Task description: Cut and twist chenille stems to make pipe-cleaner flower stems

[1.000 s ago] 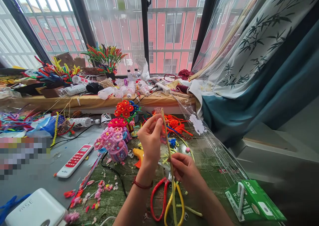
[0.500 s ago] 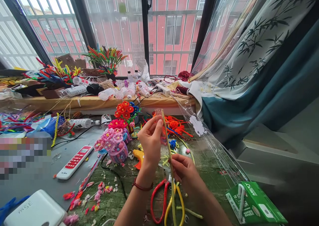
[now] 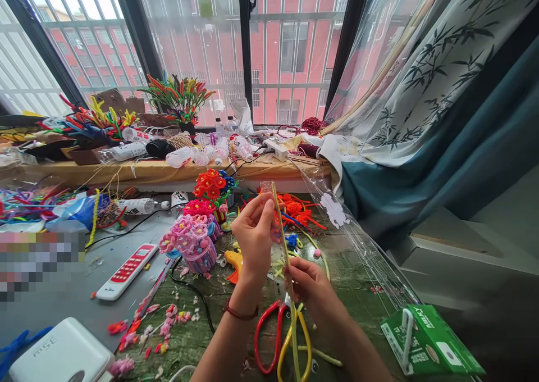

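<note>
Between its thumb and fingers, my left hand (image 3: 253, 233) pinches a clear plastic ruler (image 3: 266, 187) together with the top of a yellow pipe cleaner (image 3: 284, 247). The pipe cleaner stretches down along the ruler's right edge. Lower down, my right hand (image 3: 309, 281) is closed on the pipe cleaner. Below the hands lies a pair of scissors with one red and one yellow handle (image 3: 269, 337), its blades partly hidden. A yellow hot glue gun (image 3: 234, 263) lies left of the ruler, half behind my left wrist.
Pots of pipe-cleaner flowers (image 3: 200, 253) stand left of my hands. Orange flowers (image 3: 297, 207) lie behind them. A red-and-white power strip (image 3: 127, 272) and a white box-shaped device (image 3: 63, 351) are on the left. At the right front sits a green box (image 3: 433, 340).
Both hands keep their grips on the ruler and pipe cleaner. My left hand shifts very slightly left and up; otherwise the scene looks the same.
</note>
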The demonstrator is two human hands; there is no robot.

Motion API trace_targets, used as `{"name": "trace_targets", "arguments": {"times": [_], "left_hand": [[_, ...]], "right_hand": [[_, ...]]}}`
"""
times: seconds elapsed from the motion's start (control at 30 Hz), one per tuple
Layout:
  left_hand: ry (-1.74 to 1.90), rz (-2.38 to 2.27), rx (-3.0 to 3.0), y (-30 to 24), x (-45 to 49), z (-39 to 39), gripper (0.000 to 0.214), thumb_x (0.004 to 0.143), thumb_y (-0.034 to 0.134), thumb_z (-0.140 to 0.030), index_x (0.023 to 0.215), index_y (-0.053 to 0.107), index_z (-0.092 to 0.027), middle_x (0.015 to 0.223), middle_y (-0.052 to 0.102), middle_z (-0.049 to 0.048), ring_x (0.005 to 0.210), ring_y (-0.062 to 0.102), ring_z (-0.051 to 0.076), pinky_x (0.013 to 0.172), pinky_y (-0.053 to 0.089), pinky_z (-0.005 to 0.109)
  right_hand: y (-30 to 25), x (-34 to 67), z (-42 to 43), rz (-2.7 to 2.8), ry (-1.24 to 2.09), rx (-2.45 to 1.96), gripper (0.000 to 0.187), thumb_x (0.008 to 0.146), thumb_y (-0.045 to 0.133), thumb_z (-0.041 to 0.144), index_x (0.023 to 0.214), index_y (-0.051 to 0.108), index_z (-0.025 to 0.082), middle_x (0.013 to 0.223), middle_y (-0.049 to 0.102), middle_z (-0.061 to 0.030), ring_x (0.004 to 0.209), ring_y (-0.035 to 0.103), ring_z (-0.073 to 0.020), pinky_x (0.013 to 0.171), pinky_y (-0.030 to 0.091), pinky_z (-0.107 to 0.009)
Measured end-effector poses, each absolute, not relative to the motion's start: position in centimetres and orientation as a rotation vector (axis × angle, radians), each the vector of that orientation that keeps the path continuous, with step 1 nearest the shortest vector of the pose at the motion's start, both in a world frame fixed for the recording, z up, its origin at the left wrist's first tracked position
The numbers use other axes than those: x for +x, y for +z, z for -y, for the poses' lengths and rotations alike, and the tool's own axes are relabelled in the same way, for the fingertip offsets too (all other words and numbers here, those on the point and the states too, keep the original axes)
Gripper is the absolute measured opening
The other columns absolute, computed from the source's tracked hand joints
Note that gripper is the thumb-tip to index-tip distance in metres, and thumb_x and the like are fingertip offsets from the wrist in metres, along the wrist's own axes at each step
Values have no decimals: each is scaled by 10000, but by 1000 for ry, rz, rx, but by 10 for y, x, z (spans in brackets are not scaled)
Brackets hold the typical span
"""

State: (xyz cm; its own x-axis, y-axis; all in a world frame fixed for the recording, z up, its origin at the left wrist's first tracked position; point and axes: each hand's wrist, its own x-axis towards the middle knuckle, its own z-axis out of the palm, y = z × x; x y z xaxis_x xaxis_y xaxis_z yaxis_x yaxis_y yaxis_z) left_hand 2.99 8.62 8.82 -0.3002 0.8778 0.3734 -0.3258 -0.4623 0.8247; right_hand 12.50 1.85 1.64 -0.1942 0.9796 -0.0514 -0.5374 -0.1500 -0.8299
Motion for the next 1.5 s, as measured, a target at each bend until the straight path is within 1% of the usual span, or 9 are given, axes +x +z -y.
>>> {"name": "trace_targets", "arguments": {"times": [0.17, 0.47, 0.57, 0.8, 1.03, 1.23, 1.37, 1.43, 1.5], "left_hand": [[1883, -810, 1060, 89, 30, -86, 230, 720, 747, -290, 892, 729, -139, 670, 702, 31, 556, 647, 129, 411, 392, 170], [1926, -802, 1106, 91, 31, -82, 195, 742, 731, -277, 894, 735, -155, 584, 653, -18, 423, 515, 61, 411, 365, 173], [1932, -792, 1123, 91, 32, -80, 204, 745, 729, -284, 905, 734, -158, 577, 648, -20, 427, 509, 59, 407, 364, 169], [1908, -803, 1202, 91, 28, -71, 189, 778, 706, -284, 927, 733, -172, 640, 676, -3, 469, 529, 69, 444, 392, 178], [1897, -819, 1262, 93, 18, -64, 180, 785, 695, -262, 928, 715, -155, 641, 680, 4, 465, 516, 65, 435, 387, 165], [1968, -1078, 1234, 94, -7, -54, 219, 774, 684, -324, 933, 688, -174, 845, 707, 18, 479, 523, 60, 425, 368, 168], [1433, -1333, 1472, 68, -10, -53, 241, 815, 599, -393, 829, 642, -156, 625, 683, 1, 451, 557, 109, 453, 414, 201], [1022, -1536, 1703, 53, 0, -57, 274, 861, 520, -386, 777, 642, -156, 607, 697, 20, 463, 577, 122, 465, 407, 205], [886, -1552, 1772, 42, 17, -63, 265, 868, 519, -344, 739, 642, -148, 578, 695, 31, 450, 585, 130, 464, 396, 209]], "right_hand": [[14, 126, -19, 795, 1614, -786, 271, 695, 782, 394, 751, 679, 149, 616, 503, 32, 534, 421, -84, 516, 369, -202], [7, 126, -27, 813, 1679, -668, 301, 732, 748, 421, 701, 596, 164, 591, 541, 32, 494, 484, -92, 500, 408, -209], [6, 126, -27, 782, 1704, -652, 305, 741, 746, 425, 723, 578, 170, 548, 513, 54, 431, 432, -68, 449, 369, -187], [5, 128, -26, 780, 1721, -650, 308, 739, 763, 402, 752, 582, 153, 504, 345, 111, 406, 150, -19, 380, 105, -163], [6, 129, -26, 824, 1626, -702, 312, 709, 774, 427, 725, 639, 147, 486, 304, 101, 427, 171, -34, 411, 122, -200], [6, 146, -31, 661, 1460, -651, 241, 716, 779, 377, 728, 649, 174, 507, 319, 89, 445, 196, -49, 403, 142, -199], [14, 161, -32, 520, 1334, -579, 201, 720, 781, 331, 748, 648, 182, 526, 333, 91, 447, 183, -51, 398, 175, -195], [18, 167, -31, 471, 1328, -546, 203, 735, 767, 333, 734, 631, 182, 518, 297, 101, 443, 161, -54, 396, 193, -196], [20, 170, -30, 440, 1349, -530, 212, 751, 752, 338, 715, 612, 183, 511, 264, 107, 441, 145, -59, 395, 206, -197]]}}
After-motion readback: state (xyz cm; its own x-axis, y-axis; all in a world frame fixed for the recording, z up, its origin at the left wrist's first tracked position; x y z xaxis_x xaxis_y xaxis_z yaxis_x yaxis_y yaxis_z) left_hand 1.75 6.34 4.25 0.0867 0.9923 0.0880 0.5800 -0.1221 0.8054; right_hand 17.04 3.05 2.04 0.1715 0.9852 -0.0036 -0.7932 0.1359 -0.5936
